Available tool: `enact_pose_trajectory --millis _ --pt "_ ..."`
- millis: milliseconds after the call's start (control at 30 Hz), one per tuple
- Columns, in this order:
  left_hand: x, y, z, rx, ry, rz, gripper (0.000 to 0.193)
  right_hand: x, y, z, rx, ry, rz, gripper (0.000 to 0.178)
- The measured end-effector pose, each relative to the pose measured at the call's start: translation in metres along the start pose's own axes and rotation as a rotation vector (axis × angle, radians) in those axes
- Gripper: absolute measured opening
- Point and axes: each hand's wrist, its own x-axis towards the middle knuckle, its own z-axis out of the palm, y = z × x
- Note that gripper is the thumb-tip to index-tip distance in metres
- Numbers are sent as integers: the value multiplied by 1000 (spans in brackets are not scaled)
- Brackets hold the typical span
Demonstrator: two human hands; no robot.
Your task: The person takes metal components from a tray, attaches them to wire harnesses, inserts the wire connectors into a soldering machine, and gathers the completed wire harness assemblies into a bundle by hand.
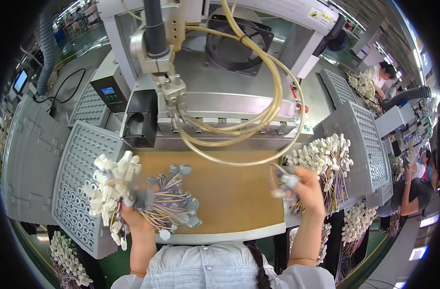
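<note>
On the left, my left hand (136, 217) is closed around a thick bundle of wire leads (170, 198). White plastic connectors (109, 185) crowd one end of it; grey round caps (192, 206) hang at the other, over the brown mat (234, 192). My right hand (308, 192), at the mat's right edge, pinches a wire lead (274, 174) with purple and yellow wires; its end is blurred. Grey covers show on some fingertips. Just beyond that hand lies a large pile of similar leads (326, 156) with white connectors.
A machine with a metal nozzle head (174, 94) and looping yellowish tubes (273, 96) stands ahead. Beside it are a black block (142, 118) and a controller box (109, 86). Grey trays with round holes (80, 192) lean at left, others (367, 139) at right. Co-workers sit far right.
</note>
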Motion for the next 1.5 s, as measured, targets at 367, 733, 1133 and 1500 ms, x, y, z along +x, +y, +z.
enact_pose_trajectory --millis 367,733,1133,1500 --pt "-3 -29 38 72 106 -271 36 -5 -12 160 -928 -173 -936 18" --pt "-1 -28 -4 191 116 -292 27 -26 -2 99 -887 -240 -652 32" --pt "4 -32 5 43 -108 -112 23 -87 108 -74 -1054 280 35 34" --pt "8 -62 11 81 -160 -116 25 -20 207 -53 -1162 241 -49 35"
